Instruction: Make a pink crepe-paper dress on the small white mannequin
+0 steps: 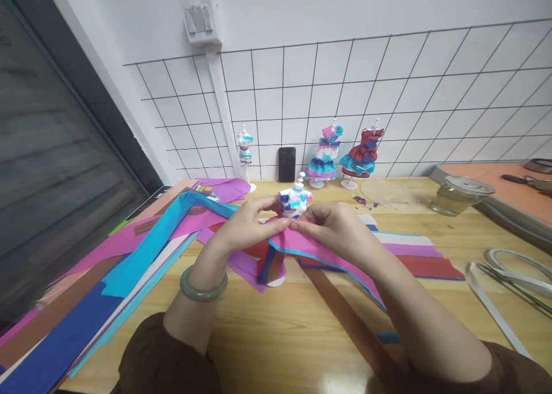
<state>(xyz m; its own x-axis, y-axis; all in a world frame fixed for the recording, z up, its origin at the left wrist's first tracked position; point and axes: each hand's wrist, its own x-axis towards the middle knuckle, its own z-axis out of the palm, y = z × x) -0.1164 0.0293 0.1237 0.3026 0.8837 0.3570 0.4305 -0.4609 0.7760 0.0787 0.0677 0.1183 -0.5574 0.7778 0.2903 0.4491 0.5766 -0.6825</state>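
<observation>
A small white mannequin with blue, brown and pink patches on its bodice stands upright between my hands. Against its waist, my left hand pinches the edge of a pink strip with a turquoise border. My right hand pinches the same strip just to the right, its thumb close to the left one. The rest of the strip trails to the right under my right forearm. Below the waist hang red, purple, blue and brown pieces, partly covering the stand's white base.
Layered coloured strips cover the left of the table. More strips lie at the right, near a white strip coil and a lidded cup. Dressed mannequins and a phone stand by the tiled wall.
</observation>
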